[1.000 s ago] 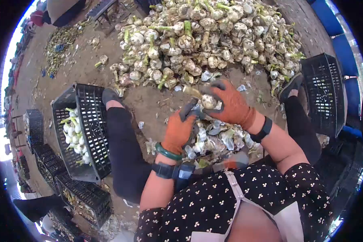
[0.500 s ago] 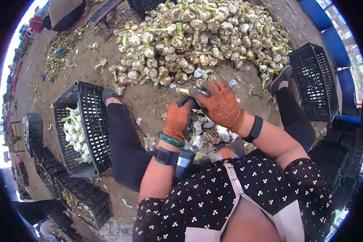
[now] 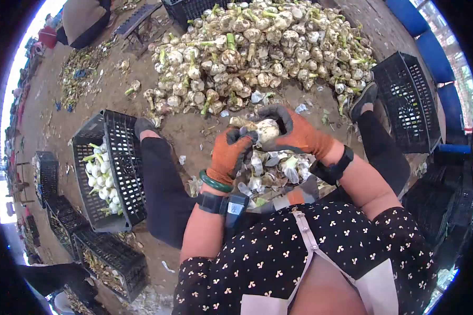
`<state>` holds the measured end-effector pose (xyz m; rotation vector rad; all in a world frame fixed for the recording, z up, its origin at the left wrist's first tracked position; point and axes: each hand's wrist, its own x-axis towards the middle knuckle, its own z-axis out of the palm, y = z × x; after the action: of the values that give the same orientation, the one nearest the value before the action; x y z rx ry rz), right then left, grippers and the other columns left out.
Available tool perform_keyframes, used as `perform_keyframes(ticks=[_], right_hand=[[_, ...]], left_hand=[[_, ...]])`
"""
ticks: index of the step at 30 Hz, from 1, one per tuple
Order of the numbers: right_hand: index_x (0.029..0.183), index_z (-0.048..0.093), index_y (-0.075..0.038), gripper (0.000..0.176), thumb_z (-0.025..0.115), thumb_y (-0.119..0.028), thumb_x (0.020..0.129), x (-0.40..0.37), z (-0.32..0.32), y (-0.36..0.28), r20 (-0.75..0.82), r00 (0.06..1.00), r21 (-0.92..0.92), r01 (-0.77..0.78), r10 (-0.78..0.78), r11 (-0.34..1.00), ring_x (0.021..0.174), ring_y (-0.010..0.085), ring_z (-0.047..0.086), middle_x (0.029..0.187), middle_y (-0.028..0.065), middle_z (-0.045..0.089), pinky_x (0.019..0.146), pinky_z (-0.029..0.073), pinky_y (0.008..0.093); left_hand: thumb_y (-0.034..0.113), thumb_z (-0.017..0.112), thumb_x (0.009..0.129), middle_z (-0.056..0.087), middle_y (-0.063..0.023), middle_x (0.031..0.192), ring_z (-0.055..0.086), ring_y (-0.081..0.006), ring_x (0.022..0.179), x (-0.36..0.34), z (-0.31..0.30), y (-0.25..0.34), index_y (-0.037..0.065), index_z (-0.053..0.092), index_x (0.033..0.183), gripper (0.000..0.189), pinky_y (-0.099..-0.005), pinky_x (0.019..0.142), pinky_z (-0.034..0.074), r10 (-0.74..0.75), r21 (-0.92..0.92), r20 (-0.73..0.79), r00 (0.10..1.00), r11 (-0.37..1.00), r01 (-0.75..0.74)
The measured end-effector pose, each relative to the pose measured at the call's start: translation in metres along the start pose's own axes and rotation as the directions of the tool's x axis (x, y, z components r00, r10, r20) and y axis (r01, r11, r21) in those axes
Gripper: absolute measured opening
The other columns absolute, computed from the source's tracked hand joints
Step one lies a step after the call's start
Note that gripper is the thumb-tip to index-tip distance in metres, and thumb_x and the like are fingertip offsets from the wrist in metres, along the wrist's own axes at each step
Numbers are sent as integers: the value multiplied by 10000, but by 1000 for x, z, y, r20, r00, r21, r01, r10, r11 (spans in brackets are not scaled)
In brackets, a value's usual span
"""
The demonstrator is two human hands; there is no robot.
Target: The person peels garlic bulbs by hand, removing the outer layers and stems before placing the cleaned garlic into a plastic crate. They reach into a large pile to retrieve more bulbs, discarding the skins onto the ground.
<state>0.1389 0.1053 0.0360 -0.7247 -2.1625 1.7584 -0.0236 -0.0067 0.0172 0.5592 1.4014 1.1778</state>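
A garlic bulb [image 3: 268, 129] with a cut stem pointing left is between my two hands, above the floor. My right hand [image 3: 302, 135], in an orange and grey glove, curls round its right side. Closed at the lower left of the bulb is my left hand [image 3: 231, 152], in a matching glove, its thumb and fingers against the stem end. Parts of its fingertips are hidden. Loose garlic skins [image 3: 284, 167] lie beneath the hands. Beyond them rises a large pile of untrimmed garlic [image 3: 263, 52].
To my left, a black crate [image 3: 123, 173] holds cleaned white garlic bulbs [image 3: 102, 176]. Another black crate [image 3: 407, 105] stands at the right beside my foot. More crates [image 3: 113, 262] with scraps sit at the lower left. A person [image 3: 86, 21] is at the upper left.
My right hand has turned and opened around the bulb, so its pale round body now shows. Before, the gloves covered it and mainly the stem showed.
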Motion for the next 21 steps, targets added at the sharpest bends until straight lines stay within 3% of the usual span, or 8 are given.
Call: perform_keyframes(ticks=[5, 7, 9, 11, 12, 14, 17, 21], right_hand=[[1131, 451, -84, 365, 545, -241, 815, 10, -8, 35, 492, 864, 845, -442, -109, 302, 845, 177, 566, 1039, 100, 541, 723, 479, 287], [1050, 511, -113, 376, 408, -423, 861, 9, 22, 29, 63, 996, 531, -85, 61, 843, 752, 184, 578, 925, 88, 573, 657, 485, 278], [1036, 503, -101, 357, 382, -400, 881, 23, 33, 16, 162, 884, 954, -253, 439, 158, 740, 171, 567, 842, 62, 562, 661, 485, 284], [1054, 492, -81, 237, 449, -235, 879, 24, 37, 26, -22, 914, 968, -81, 405, 236, 742, 165, 557, 884, 67, 566, 683, 483, 300], [1079, 483, -73, 240, 479, -172, 860, 24, 31, 56, -283, 957, 514, 96, 63, 853, 755, 163, 556, 909, 70, 568, 695, 482, 304], [1103, 473, -64, 268, 508, -110, 841, 21, 26, 69, -227, 907, -240, 302, -356, 923, 768, 162, 555, 934, 73, 570, 707, 481, 308], [1028, 531, -69, 293, 560, -276, 822, 14, 23, 37, 140, 984, 772, -180, 113, 609, 790, 143, 573, 905, 27, 574, 661, 485, 273], [837, 545, -55, 302, 430, -330, 884, 13, 30, 41, 345, 896, 914, -388, 279, 118, 586, 218, 588, 741, 111, 603, 474, 478, 308]], left_hand=[[94, 608, 684, 591, -126, 865, 564, -234, 767, 9, 2, -27, 9, 598, 852, 188, -328, 683, 439, 506, 359, -127, 853, 825, -436], [62, 603, 662, 587, -123, 873, 568, -266, 770, 9, 15, -18, 40, 607, 844, 183, -336, 681, 442, 556, 370, -263, 788, 813, -450], [30, 595, 630, 579, -117, 841, 565, -289, 737, 13, 22, -7, 83, 619, 843, 221, -340, 665, 446, 834, 732, -272, 480, 503, -459], [31, 589, 637, 573, -119, 834, 570, -283, 734, 2, 31, -2, 78, 619, 834, 205, -340, 658, 450, 814, 680, -178, 553, 508, -529], [39, 586, 639, 571, -124, 827, 569, -286, 725, 1, 36, -5, 80, 619, 826, 194, -332, 647, 451, 807, 661, -173, 564, 520, -541], [47, 583, 642, 570, -129, 820, 568, -289, 715, 3, 38, -6, 82, 618, 818, 183, -325, 637, 452, 799, 640, -165, 578, 533, -553], [66, 566, 726, 586, -82, 790, 535, -174, 614, 13, 11, 4, -3, 606, 797, 107, -298, 548, 418, 98, -235, -428, 898, 948, -215], [140, 558, 781, 588, -91, 767, 554, -157, 649, 17, -7, -1, -62, 566, 862, 217, -312, 549, 449, 370, 220, -685, 628, 926, -306]])
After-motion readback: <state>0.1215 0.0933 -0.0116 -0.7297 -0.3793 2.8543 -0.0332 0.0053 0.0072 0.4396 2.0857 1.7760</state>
